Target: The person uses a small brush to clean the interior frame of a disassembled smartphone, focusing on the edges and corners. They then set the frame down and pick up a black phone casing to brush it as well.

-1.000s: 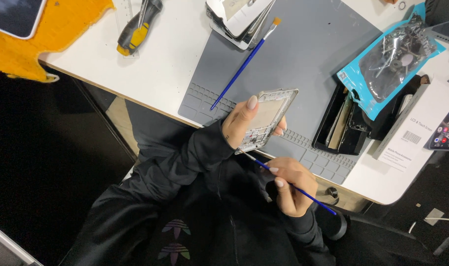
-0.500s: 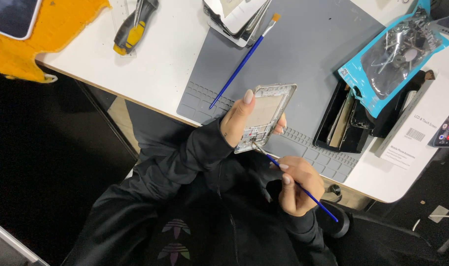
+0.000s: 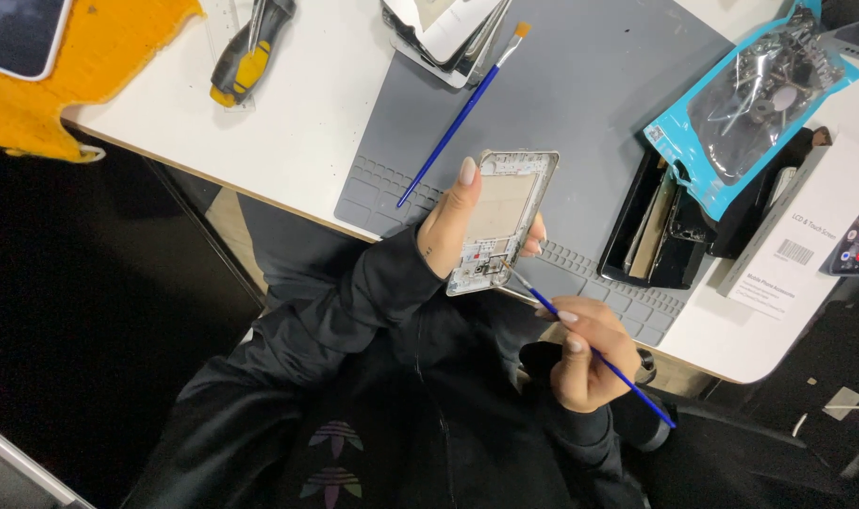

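Note:
My left hand grips an opened phone frame, silver-edged with its inner parts showing, held upright over the near edge of a grey work mat. My right hand pinches a thin blue-handled brush, and its tip touches the lower end of the frame. A second blue brush with an orange tip lies loose on the mat beyond the frame.
A white table carries a yellow-and-black screwdriver, a stack of phone parts, a blue plastic bag of parts, a black tray, a white box and an orange cloth.
The phone frame has been tilted slightly and lifted a little farther over the mat. The brush tip has slid along the frame's lower end.

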